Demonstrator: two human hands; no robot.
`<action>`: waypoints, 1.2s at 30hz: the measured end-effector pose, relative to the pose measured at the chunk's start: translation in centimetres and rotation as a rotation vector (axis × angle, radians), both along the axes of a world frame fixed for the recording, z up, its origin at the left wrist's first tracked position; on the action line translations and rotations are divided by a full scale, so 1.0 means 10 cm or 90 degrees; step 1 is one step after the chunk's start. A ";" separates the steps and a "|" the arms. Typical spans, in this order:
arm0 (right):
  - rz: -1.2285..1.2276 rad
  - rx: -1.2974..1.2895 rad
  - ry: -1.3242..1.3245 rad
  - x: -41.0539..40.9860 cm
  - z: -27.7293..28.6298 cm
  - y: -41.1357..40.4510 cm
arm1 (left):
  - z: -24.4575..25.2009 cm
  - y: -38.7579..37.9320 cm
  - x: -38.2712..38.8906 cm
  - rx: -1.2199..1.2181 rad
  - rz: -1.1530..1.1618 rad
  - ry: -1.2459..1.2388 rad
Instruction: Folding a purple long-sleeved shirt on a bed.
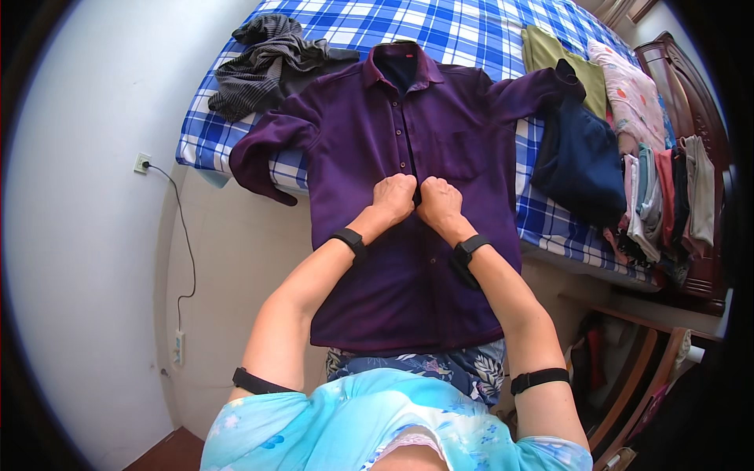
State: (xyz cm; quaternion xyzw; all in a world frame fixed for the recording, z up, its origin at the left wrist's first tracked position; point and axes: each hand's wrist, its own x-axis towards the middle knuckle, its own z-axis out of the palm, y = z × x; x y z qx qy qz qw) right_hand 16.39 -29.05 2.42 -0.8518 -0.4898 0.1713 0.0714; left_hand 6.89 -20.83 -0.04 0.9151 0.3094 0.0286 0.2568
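Note:
A purple long-sleeved button-up shirt (365, 147) lies front up over the edge of a bed, its collar away from me and its hem hanging towards my lap. The upper placket gapes a little between its two edges, while a button shows below my hands. My left hand (394, 193) is closed on the left edge of the placket at mid-front. Close beside it, my right hand (439, 199) is closed on the other edge. The fingertips and the cloth in them are hidden beneath my fists. Both shirt sleeves lie bent out to the sides.
The bed has a blue and white checked sheet (459, 29). Crumpled dark striped clothing (265, 70) lies left. At right are a navy garment (580, 165), an olive garment (539, 50), a pink pillow (630, 88) and a row of folded clothes (665, 200). A wooden chair (642, 377) stands lower right.

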 end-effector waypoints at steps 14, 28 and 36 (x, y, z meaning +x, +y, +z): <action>-0.215 0.119 0.317 0.42 -0.09 -0.06 | 0.16 0.13 -0.01 -0.596 0.217 -0.222; -0.326 0.268 0.837 0.36 0.27 -0.24 | 0.44 0.10 -0.02 -0.661 0.132 -0.358; -0.354 0.277 1.027 0.53 0.28 -0.38 | 0.49 0.09 -0.04 -0.646 0.141 -0.339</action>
